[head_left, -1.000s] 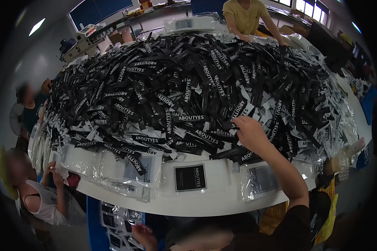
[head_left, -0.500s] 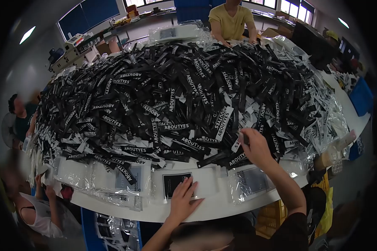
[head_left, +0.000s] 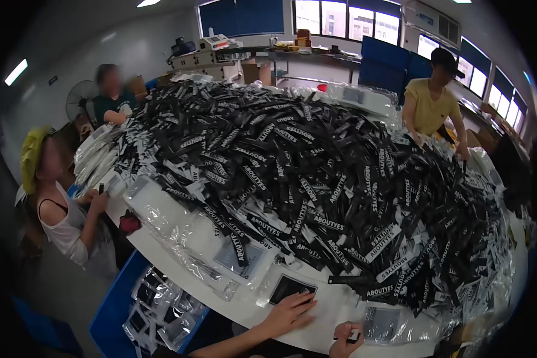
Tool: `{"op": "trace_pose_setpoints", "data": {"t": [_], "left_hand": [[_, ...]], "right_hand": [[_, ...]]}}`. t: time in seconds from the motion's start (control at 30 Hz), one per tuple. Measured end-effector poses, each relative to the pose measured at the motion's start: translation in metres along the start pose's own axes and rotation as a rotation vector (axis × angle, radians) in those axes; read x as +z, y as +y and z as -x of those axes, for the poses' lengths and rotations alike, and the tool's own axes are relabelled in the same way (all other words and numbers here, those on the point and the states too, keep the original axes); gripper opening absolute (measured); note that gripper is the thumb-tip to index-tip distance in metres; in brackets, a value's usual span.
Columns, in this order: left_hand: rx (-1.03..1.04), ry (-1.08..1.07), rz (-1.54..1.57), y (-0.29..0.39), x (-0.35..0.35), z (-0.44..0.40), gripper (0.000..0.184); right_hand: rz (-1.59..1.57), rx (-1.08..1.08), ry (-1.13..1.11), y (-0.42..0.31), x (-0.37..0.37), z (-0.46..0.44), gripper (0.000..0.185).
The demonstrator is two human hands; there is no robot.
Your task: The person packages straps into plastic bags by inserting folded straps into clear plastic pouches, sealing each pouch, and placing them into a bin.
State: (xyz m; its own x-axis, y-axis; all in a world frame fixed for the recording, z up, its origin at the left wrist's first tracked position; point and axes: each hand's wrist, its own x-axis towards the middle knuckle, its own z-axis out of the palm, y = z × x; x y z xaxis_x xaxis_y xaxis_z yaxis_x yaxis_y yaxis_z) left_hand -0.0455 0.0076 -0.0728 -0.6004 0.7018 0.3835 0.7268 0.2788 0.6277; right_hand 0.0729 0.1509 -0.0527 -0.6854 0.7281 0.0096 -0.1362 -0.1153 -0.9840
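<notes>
My left hand lies with its fingers stretched out over a white sheet bearing a black printed panel at the front edge of the table. Close by on its right, my right hand is closed around a small black-and-white piece, whose kind I cannot make out. Beyond both hands rises a wide heap of black and white printed strips, many lettered ABOUTYES. A clear plastic bag with a grey panel lies to the right of my right hand.
Clear plastic packets line the white table's front edge. A blue bin below holds several bagged items. One person in yellow reaches into the heap; another stands at the left, and a third sits behind.
The view has swung left. My right hand has come from the heap to the table's front edge, with a small black-and-white piece in it. My left hand stays on the panel.
</notes>
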Motion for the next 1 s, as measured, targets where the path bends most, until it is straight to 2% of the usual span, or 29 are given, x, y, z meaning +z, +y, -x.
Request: {"op": "trace_pose_setpoints", "data": {"t": [0.03, 0.07, 0.17, 0.2, 0.23, 0.3, 0.37, 0.5, 0.73, 1.0], "left_hand": [[-0.024, 0.046, 0.121, -0.001, 0.0, -0.001, 0.034], [-0.023, 0.082, 0.097, -0.002, 0.0, 0.001, 0.034], [-0.471, -0.083, 0.258, -0.001, 0.0, 0.002, 0.033], [-0.475, -0.067, 0.255, 0.004, -0.005, 0.0, 0.033], [-0.589, -0.02, 0.339, 0.009, -0.01, -0.001, 0.03], [-0.691, 0.038, 0.424, 0.025, -0.02, -0.006, 0.028], [-0.18, 0.507, 0.362, 0.052, -0.029, -0.004, 0.024], [-0.148, 0.414, 0.359, 0.087, -0.027, 0.002, 0.024], [-0.279, 0.251, 0.479, 0.099, -0.016, 0.027, 0.024], [-0.544, 0.068, 0.617, 0.086, -0.036, 0.043, 0.025]], "right_hand": [[0.037, 0.016, -0.013, 0.0, 0.003, 0.001, 0.01], [0.055, 0.03, -0.03, -0.001, 0.005, 0.002, 0.01], [0.074, 0.059, -0.083, -0.008, 0.012, 0.005, 0.01], [0.078, 0.067, -0.103, -0.009, 0.014, 0.006, 0.01], [0.084, 0.071, -0.121, -0.01, 0.016, 0.007, 0.011], [0.087, 0.07, -0.157, -0.009, 0.02, 0.009, 0.011], [0.084, 0.07, -0.176, -0.01, 0.019, 0.011, 0.011], [0.079, 0.044, -0.173, -0.016, 0.005, 0.008, 0.011], [0.104, 0.065, -0.228, -0.025, -0.011, 0.012, 0.012], [0.103, 0.174, -0.56, -0.019, 0.021, 0.031, 0.012]]}}
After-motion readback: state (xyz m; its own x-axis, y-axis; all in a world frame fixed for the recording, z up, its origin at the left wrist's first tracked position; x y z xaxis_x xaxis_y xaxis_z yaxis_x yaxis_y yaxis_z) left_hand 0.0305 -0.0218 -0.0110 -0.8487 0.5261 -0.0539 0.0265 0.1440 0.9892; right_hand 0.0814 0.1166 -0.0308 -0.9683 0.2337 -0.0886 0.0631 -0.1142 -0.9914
